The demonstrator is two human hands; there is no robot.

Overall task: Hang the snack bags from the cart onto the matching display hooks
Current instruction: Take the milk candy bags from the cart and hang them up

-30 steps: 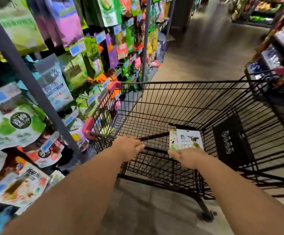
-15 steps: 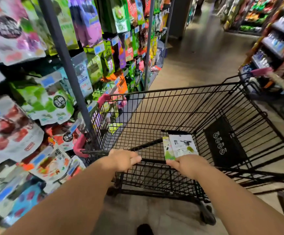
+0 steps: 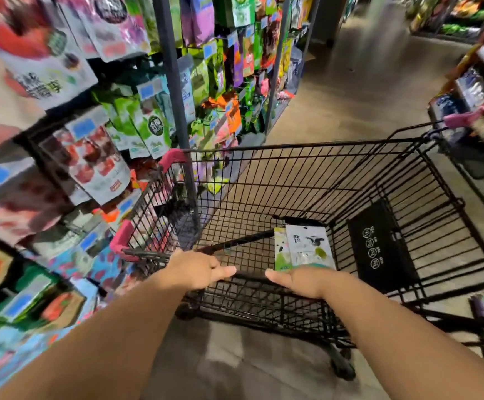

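Two snack bags (image 3: 307, 246), one white with a cow picture and one green behind it, stand upright just inside the near end of the black wire cart (image 3: 292, 145). My right hand (image 3: 304, 281) curls over the cart's near rail and holds the bags' lower edge against it; its fingers are hidden. My left hand (image 3: 197, 269) grips the same rail further left. On the left, the display rack (image 3: 174, 82) carries many hanging snack bags (image 3: 148, 122) on hooks with blue price tags. The cart's left side is close against it.
A black folded flap (image 3: 379, 243) lies against the cart's right wall. Pink bumpers (image 3: 122, 241) cap the cart's left corners. Shelves of goods (image 3: 480, 67) line the right side. The aisle floor (image 3: 350, 82) runs ahead between the two.
The cart has rolled forward along the rack, and the hanging bags slid past on the left. Both hands kept their hold, and the two bags stayed at my right hand.
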